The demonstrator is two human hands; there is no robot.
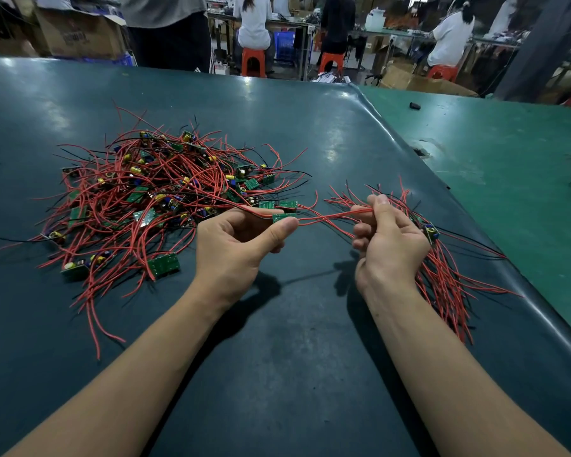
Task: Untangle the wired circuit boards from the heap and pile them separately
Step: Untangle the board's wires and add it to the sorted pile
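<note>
A tangled heap (pixel 159 196) of small green circuit boards with red and black wires lies on the dark table (pixel 294 324), left of centre. My left hand (pixel 234 245) pinches one green board (pixel 283 218) at the heap's right edge between thumb and fingers. Its red wires (pixel 327 219) stretch rightward to my right hand (pixel 388 245), which pinches them between thumb and forefinger. Under and behind my right hand lies a separate bundle (pixel 442 275) of boards and red wires, and my curled right fingers seem to hold part of it.
A lighter green mat (pixel 508 166) covers the table's right side, with a small black object (pixel 415 106) on it. Loose boards (pixel 163 265) lie at the heap's near edge. Beyond the far edge, people sit on orange stools (pixel 254 62) among cardboard boxes (pixel 80 34).
</note>
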